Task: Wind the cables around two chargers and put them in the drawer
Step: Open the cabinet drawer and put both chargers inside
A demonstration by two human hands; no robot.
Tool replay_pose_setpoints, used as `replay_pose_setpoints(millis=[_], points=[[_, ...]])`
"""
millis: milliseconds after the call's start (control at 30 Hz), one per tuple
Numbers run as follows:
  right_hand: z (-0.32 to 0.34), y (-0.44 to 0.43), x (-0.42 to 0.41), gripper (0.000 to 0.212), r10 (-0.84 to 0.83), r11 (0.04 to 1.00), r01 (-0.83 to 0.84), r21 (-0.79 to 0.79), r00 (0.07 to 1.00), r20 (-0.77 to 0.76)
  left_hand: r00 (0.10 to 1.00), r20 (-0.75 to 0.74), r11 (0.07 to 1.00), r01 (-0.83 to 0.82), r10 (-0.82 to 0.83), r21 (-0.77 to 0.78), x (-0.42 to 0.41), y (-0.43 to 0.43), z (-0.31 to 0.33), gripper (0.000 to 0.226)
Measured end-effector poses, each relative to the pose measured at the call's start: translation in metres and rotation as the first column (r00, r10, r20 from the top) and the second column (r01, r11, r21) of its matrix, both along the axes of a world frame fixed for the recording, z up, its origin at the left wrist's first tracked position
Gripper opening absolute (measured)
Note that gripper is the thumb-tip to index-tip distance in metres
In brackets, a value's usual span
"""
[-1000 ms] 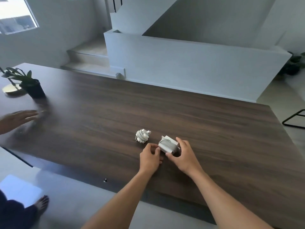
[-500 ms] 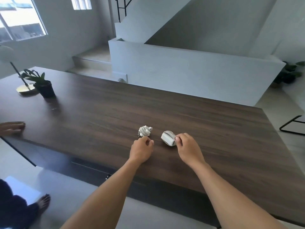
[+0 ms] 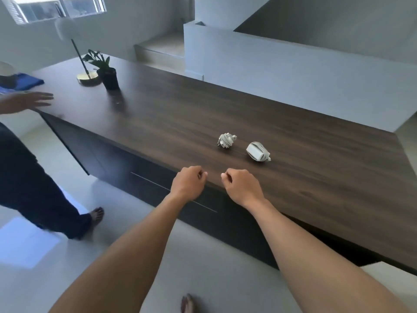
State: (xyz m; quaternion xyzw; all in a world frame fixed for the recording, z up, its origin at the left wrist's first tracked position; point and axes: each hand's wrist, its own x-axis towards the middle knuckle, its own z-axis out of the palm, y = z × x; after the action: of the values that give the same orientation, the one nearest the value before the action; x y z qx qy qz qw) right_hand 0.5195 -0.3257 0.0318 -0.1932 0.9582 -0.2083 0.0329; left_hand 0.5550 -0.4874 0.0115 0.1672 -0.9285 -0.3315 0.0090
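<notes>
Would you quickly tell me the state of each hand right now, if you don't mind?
Left hand: closed, fingers curled, holding nothing.
Right hand: closed, fingers curled, holding nothing.

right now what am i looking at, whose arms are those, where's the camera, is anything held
No machine here: the two bare arms belong to a person wearing a wide-angle camera on the head, so this one picture looks forward and down. The left hand and right hand hover over the near edge of the long dark wood-grain table, fingers curled, holding nothing. On the table lie a small white charger wrapped in its cable and, to its right and apart from it, a larger white block charger with its cable wound round. The dark cabinet front below the edge may hold the drawer. At far left another person's hand is at the table's corner; further back stand a brass-based lamp and a black-potted plant.
</notes>
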Motion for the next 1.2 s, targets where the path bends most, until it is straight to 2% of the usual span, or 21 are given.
replay_pose_setpoints(millis=[300, 433, 567, 667, 833, 967, 1067, 1200], points=[[-0.032, -0.058, 0.041, 0.038, 0.147, 0.985, -0.156, 0.073, 0.982, 0.116, 0.98, 0.04, 0.981, -0.195, 0.194, 0.026, 0.069, -0.06, -0.054, 0.033], [-0.059, -0.084, 0.045, 0.036, 0.184, 0.969, -0.215, 0.12, 0.957, 0.226, 0.957, 0.077, 0.96, -0.282, 0.281, -0.001, 0.086, -0.103, -0.084, 0.031], [-0.092, -0.119, 0.039, 0.025, 0.209, 0.947, -0.282, 0.155, 0.905, 0.372, 0.938, 0.116, 0.943, -0.332, 0.328, 0.019, 0.091, -0.145, -0.125, 0.025], [-0.129, -0.15, 0.027, 0.022, 0.236, 0.922, -0.345, 0.175, 0.861, 0.45, 0.931, 0.15, 0.939, -0.342, 0.333, 0.045, 0.087, -0.179, -0.168, 0.022], [-0.202, -0.191, -0.001, 0.036, 0.238, 0.908, -0.369, 0.197, 0.844, 0.481, 0.907, 0.255, 0.919, -0.376, 0.337, 0.123, 0.077, -0.215, -0.259, 0.024], [-0.267, -0.212, -0.027, 0.044, 0.225, 0.871, -0.4, 0.285, 0.841, 0.493, 0.88, 0.343, 0.891, -0.409, 0.329, 0.196, 0.069, -0.215, -0.343, 0.03], [-0.31, -0.222, -0.047, 0.05, 0.218, 0.849, -0.411, 0.331, 0.844, 0.49, 0.872, 0.365, 0.858, -0.435, 0.326, 0.274, 0.05, -0.208, -0.396, 0.035], [-0.364, -0.235, -0.079, 0.058, 0.278, 0.77, -0.484, 0.416, 0.841, 0.464, 0.877, 0.326, 0.805, -0.462, 0.353, 0.371, 0.011, -0.203, -0.449, 0.037]])
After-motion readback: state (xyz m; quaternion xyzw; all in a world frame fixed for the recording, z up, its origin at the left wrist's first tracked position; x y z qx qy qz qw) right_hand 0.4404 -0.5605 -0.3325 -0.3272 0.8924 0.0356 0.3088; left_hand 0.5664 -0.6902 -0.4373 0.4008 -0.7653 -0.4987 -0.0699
